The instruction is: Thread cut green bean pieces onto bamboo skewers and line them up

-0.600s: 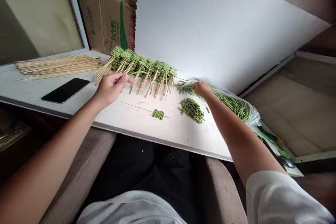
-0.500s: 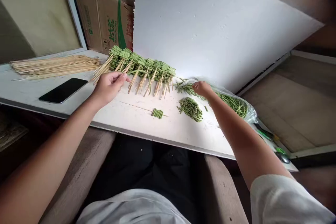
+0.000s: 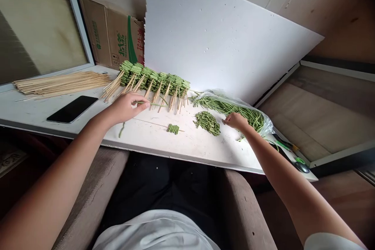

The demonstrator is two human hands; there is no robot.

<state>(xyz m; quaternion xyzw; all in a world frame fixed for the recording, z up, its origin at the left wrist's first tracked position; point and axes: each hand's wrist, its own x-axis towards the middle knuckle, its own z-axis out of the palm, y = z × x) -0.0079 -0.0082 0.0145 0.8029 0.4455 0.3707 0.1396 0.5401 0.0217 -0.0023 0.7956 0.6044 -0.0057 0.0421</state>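
My left hand (image 3: 129, 105) is closed on a long green bean (image 3: 156, 104), above the table to the left of a partly filled skewer. One length of the bean sticks out past the fingertips, and a green end hangs down below the wrist. On the table lies the thin skewer (image 3: 150, 124) with a short row of cut bean pieces (image 3: 173, 129) threaded side by side. My right hand (image 3: 236, 120) has its fingers pinched together just right of a pile of cut bean pieces (image 3: 207, 122). What those fingertips hold, if anything, is too small to make out.
Finished bean skewers (image 3: 155, 78) are stacked along the back. Bare skewers (image 3: 61, 83) and a black phone (image 3: 72, 108) lie at left. Whole long beans (image 3: 234, 108) spill from a clear plastic bag at right. A white foam board (image 3: 216, 39) and a cardboard box (image 3: 117, 39) stand behind.
My right hand has moved from the bagged beans toward me, beside the cut pile. My left hand has lowered slightly to the right with the long bean. The view has shifted.
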